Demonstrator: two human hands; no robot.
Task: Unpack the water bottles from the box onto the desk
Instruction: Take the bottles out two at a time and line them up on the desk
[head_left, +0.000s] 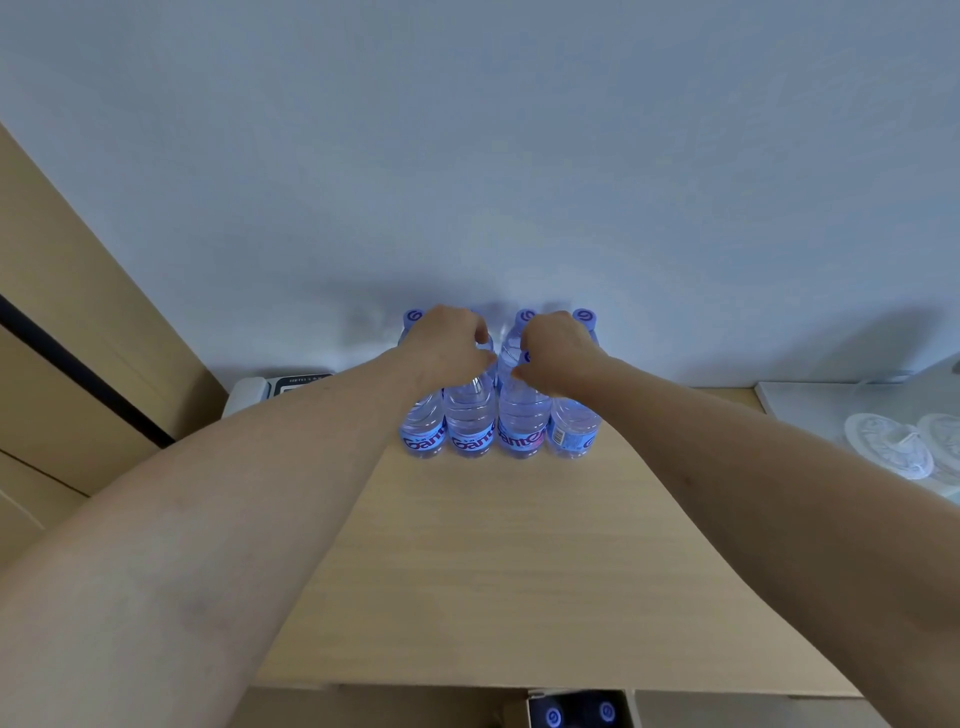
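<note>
Several clear water bottles with blue labels and blue caps stand upright in rows at the back of the wooden desk (498, 561), against the wall. My left hand (447, 345) is closed over the top of a front-row bottle (470, 421). My right hand (558, 353) is closed over the top of the bottle beside it (522, 423). Both bottles rest on the desk. Behind them, caps of back-row bottles (414, 316) show. The box (576, 712) sits below the desk's front edge, with two bottle caps visible inside.
A white telephone (270, 387) lies at the desk's back left, beside a tall wooden panel (78, 332). At the right is a white tray (852, 410) with clear glass items (888, 447). The wall runs right behind the bottles.
</note>
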